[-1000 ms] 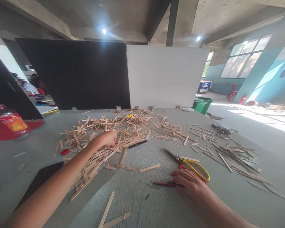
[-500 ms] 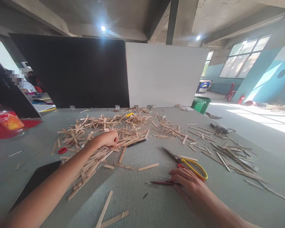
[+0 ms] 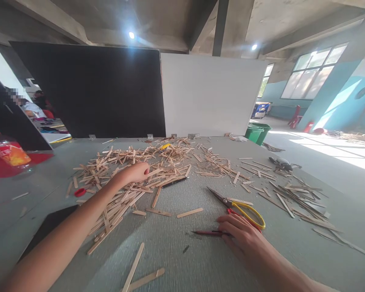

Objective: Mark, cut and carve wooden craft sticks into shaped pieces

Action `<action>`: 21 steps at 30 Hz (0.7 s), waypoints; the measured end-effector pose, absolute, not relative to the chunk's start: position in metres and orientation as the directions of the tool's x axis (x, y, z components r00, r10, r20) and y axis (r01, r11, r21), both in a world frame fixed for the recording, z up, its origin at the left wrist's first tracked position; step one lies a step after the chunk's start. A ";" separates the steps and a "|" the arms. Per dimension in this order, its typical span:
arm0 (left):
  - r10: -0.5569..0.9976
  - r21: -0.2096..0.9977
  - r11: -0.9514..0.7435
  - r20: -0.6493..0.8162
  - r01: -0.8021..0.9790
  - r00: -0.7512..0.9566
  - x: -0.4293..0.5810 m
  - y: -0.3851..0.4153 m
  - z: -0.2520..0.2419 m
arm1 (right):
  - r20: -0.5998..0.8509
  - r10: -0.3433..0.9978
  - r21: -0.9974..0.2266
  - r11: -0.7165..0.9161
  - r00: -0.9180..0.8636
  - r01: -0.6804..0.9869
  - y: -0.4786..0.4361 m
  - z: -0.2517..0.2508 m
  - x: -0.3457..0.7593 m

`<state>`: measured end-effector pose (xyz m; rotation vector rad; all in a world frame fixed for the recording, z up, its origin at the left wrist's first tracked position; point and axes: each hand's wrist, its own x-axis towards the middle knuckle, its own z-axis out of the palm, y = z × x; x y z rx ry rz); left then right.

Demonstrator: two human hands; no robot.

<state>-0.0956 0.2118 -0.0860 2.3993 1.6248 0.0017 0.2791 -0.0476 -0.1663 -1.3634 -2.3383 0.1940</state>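
Loose wooden sticks (image 3: 126,202) lie heaped left of and beyond the black pen (image 3: 174,182), long axes mixed, many slanting as the pen does. The left hand (image 3: 137,172), nearer them, curls over the heap left of the pen; its grip is hidden. Nearer the viewer and right of the pen, the right hand (image 3: 241,229) bends its fingers over a slender dark tool (image 3: 205,233), beside scissors (image 3: 226,200); whether clamped cannot be told.

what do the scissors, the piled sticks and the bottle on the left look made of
The scissors: dark blades, likely metal, with a faint sheen; yellow and red handles look coated, perhaps in plastic. The piled sticks: most likely bare wood, pale tan, matte and unpainted. The bottle: probably clear plastic, smooth and glossy, see-through below its red-orange label.
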 end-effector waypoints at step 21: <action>0.644 0.671 -0.294 -0.387 0.681 0.660 -0.067 0.167 -0.031 | 0.317 0.844 -0.310 0.523 -0.433 0.794 -0.048 -0.166 0.278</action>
